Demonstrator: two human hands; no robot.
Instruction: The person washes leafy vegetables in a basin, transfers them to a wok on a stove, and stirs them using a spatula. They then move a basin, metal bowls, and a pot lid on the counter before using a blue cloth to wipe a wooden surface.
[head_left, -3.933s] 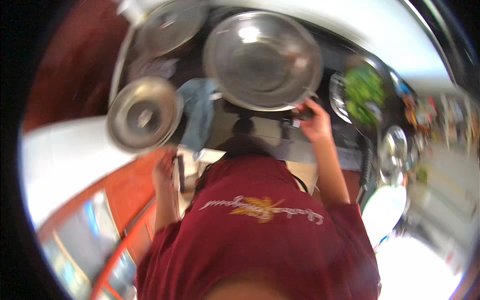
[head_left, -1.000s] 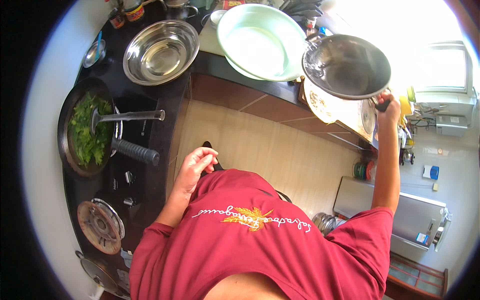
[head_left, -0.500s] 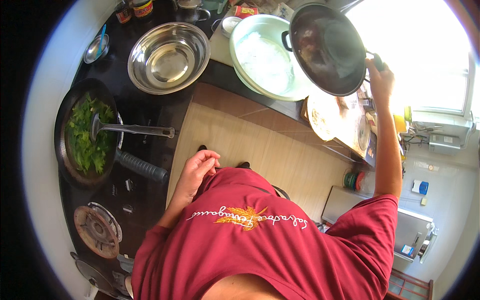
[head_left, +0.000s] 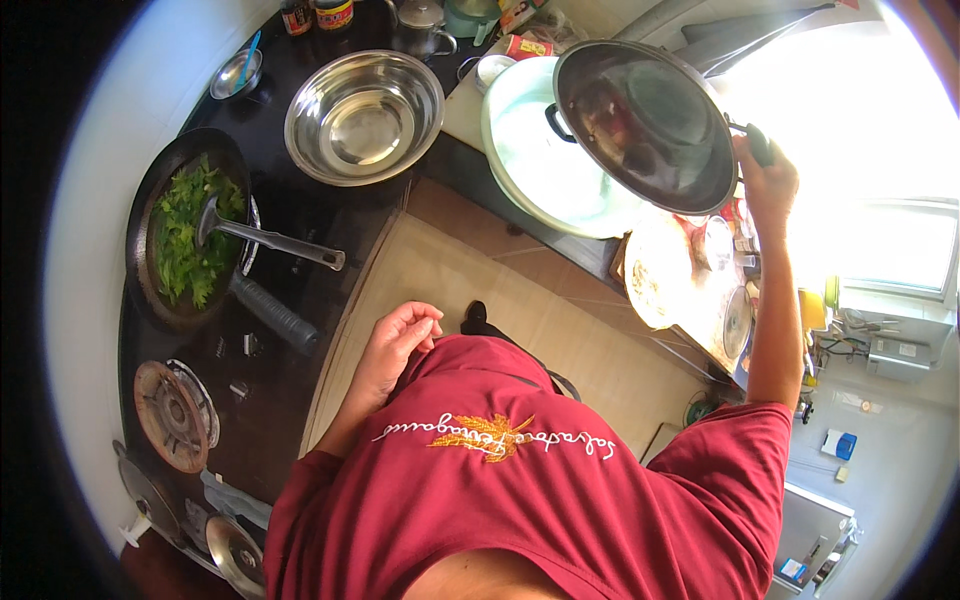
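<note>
My right hand (head_left: 768, 178) is closed round the handle of a dark two-handled wok (head_left: 650, 125), holding it raised and tilted at the upper right. The wok's far loop handle overhangs a pale green basin (head_left: 530, 180) on the counter; glare hides what the basin holds. My left hand (head_left: 400, 340) hangs in front of my shirt with its fingers loosely curled together, and nothing shows in them. On the stove at left, a long-handled frying pan (head_left: 165, 310) holds green leafy vegetables (head_left: 190, 240). A metal ladle (head_left: 275, 238) lies across its rim.
A steel bowl (head_left: 365, 120) stands on the black counter, near a small bowl (head_left: 235, 75) with a blue-handled utensil. Jars (head_left: 333, 14) line the back. A bare burner (head_left: 172, 418) and lids (head_left: 237, 555) are at lower left. Beyond the basin lies a cutting board (head_left: 655, 280).
My right hand has brought the wok a little further left over the basin. The surroundings have shifted and turned in view. My left hand stays much the same.
</note>
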